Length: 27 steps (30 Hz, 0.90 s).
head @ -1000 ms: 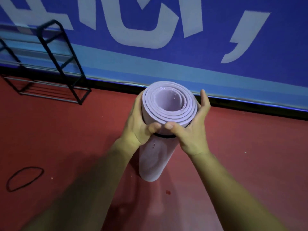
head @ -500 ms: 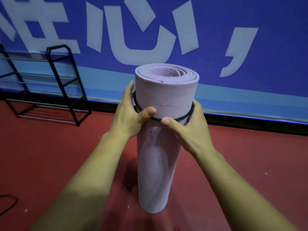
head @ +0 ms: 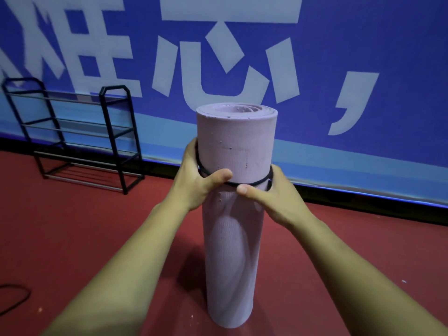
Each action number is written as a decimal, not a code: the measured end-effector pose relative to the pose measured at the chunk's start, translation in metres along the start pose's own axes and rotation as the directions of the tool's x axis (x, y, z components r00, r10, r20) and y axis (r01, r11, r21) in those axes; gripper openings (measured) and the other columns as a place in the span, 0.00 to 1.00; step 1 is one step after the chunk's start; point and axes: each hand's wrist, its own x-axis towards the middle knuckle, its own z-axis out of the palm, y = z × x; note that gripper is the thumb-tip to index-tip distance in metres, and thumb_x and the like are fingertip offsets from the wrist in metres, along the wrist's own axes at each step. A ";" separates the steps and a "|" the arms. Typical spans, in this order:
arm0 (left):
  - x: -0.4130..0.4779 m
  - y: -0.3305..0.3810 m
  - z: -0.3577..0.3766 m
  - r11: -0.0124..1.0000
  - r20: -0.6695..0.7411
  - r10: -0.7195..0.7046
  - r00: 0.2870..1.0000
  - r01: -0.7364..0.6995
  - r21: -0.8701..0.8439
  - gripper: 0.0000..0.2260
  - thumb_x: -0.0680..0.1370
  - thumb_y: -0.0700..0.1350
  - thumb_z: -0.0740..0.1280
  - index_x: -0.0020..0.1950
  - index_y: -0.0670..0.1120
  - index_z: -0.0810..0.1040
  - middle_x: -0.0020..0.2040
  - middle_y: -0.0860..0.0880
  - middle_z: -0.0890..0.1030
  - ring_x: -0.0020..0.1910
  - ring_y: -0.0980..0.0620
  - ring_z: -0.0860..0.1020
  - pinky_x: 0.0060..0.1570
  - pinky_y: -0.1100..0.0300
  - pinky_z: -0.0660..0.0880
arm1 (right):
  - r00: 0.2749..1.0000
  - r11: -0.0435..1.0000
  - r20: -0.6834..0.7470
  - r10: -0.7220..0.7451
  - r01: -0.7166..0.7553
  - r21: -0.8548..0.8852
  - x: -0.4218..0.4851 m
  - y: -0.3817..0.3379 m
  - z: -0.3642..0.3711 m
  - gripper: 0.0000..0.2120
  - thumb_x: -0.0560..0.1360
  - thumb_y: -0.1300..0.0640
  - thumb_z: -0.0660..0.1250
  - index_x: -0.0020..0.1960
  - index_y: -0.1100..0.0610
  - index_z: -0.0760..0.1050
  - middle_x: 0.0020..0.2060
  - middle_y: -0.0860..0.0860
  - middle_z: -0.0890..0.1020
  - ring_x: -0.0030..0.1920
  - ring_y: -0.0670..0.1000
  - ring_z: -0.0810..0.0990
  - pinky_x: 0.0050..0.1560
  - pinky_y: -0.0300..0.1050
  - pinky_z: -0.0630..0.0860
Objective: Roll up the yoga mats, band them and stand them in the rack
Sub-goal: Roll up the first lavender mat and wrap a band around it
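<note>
1. Both hands curl round the mat [head: 232, 238]: our left hand [head: 196, 183] grips its left side, thumb lying over the black band [head: 252, 183]; our right hand [head: 274, 200] grips its right side, thumb just beneath the band.
2. Our forearms stretch forward and converge on the mat.
3. Rolled, the lilac mat stands upright on the red floor [head: 72, 238], with the band circling its upper part.
4. Well left of the mat, the black rack [head: 116, 141] stands by the blue wall [head: 363, 44].

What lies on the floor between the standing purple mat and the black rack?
Nothing: in the head view only bare red floor shows between the mat and the rack, though the left hand on the mat hides a small part.
</note>
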 end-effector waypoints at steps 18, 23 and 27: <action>-0.007 0.007 0.045 1.000 0.054 0.019 0.998 -0.020 0.009 0.63 0.56 0.79 0.70 0.82 0.52 0.50 0.78 0.53 0.63 0.75 0.58 0.66 0.70 0.62 0.68 | 0.997 0.997 -0.063 -0.051 0.054 0.052 -0.017 0.018 -0.025 0.57 0.59 0.37 0.82 0.79 0.44 0.54 0.70 0.35 0.71 0.68 0.36 0.73 0.59 0.35 0.75; -0.020 -0.018 0.051 0.999 0.062 -0.011 0.998 0.009 0.032 0.50 0.59 0.75 0.74 0.74 0.54 0.67 0.69 0.54 0.75 0.68 0.58 0.74 0.66 0.52 0.73 | 1.000 0.997 -0.011 -0.005 0.006 0.079 -0.030 0.031 -0.014 0.36 0.66 0.46 0.83 0.65 0.41 0.65 0.61 0.35 0.76 0.60 0.30 0.76 0.52 0.25 0.72; -0.027 -0.027 0.042 0.974 0.132 -0.084 0.988 0.053 0.220 0.60 0.55 0.81 0.68 0.80 0.51 0.60 0.75 0.53 0.66 0.75 0.55 0.65 0.74 0.48 0.66 | 1.000 0.996 0.004 -0.016 0.015 0.087 -0.027 0.036 -0.023 0.33 0.68 0.42 0.80 0.67 0.44 0.68 0.63 0.39 0.77 0.61 0.31 0.76 0.55 0.27 0.73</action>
